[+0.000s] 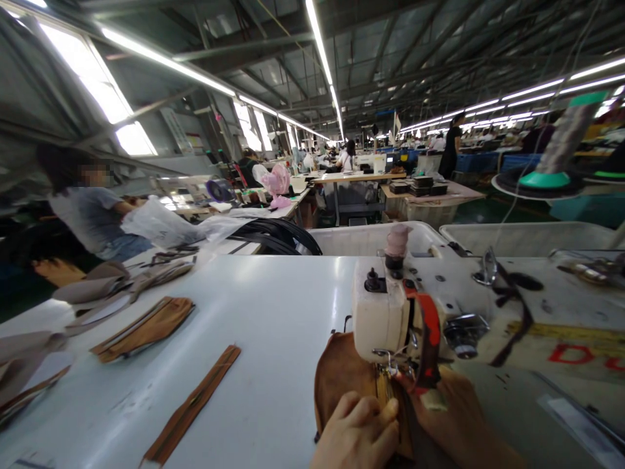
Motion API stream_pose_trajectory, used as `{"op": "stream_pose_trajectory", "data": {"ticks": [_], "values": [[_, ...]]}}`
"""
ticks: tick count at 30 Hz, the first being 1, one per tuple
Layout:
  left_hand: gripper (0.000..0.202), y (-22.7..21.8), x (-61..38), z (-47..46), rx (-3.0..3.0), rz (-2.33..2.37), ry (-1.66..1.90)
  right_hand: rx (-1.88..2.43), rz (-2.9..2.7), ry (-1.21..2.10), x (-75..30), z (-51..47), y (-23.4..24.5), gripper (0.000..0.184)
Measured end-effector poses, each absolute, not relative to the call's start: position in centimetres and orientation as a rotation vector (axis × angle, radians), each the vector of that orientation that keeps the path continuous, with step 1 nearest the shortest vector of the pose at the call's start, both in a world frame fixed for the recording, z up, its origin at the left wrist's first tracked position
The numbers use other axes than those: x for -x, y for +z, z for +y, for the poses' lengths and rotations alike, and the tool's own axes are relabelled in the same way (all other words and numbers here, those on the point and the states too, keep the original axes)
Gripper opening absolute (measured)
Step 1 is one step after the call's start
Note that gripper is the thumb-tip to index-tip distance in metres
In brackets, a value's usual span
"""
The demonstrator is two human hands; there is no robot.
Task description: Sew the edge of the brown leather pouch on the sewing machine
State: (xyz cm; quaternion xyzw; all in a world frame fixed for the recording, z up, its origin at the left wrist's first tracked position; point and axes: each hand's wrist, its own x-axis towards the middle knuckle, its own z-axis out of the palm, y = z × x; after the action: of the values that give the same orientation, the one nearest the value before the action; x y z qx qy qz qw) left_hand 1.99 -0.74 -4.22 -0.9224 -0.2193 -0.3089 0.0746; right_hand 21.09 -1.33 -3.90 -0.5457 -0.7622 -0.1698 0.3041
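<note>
Brown leather piece (342, 378), 5 o'clock under sewing machine head (385, 312): I see left hand (359, 433) curled, fingertips pressing it flat; right hand (452, 417) steadies its edge near the needle, grip unclear.

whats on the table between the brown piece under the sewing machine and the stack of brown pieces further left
One long brown zipper strip lies between the brown piece and the stack; otherwise bare white table, seen in the head view.
</note>
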Motion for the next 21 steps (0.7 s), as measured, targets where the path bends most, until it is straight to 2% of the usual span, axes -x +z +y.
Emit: {"op": "stream_pose_trajectory", "data": {"ticks": [4, 8, 13, 15, 16, 18, 21], "values": [[0.039, -4.3, -1.8, -1.0, 2.876, -0.698, -0.827, 1.403, -1.922, -0.577, -20.9, -0.7, -4.4, 0.035], [0.037, -4.6, -1.8, -1.0, 2.832, -0.69, -0.925, 1.306, -1.875, -0.692, -21.6, -0.1, -4.4, 0.028], [0.031, -4.3, -1.5, -1.3, 3.054, -0.736, -0.826, 1.483, -1.974, -0.441, -23.0, -2.2, -3.7, 0.007], [0.018, -3.5, -1.3, -1.5, 3.253, -0.858, -0.805, 1.326, -2.027, -0.271, -23.0, -3.8, -3.7, 0.025], [0.016, -3.1, -1.2, -1.6, 3.337, -0.993, -0.826, 1.209, -2.056, -0.239, -22.9, -4.6, -3.8, 0.025], [0.022, -2.1, -1.1, -1.7, 3.415, -1.353, -0.921, 1.026, -2.17, -0.266, -22.2, -5.7, -3.8, 0.021], [0.029, -1.3, -1.0, -1.9, 3.422, -1.627, -1.052, 1.019, -2.355, -0.402, -21.1, -6.2, -3.8, 0.037]]}}
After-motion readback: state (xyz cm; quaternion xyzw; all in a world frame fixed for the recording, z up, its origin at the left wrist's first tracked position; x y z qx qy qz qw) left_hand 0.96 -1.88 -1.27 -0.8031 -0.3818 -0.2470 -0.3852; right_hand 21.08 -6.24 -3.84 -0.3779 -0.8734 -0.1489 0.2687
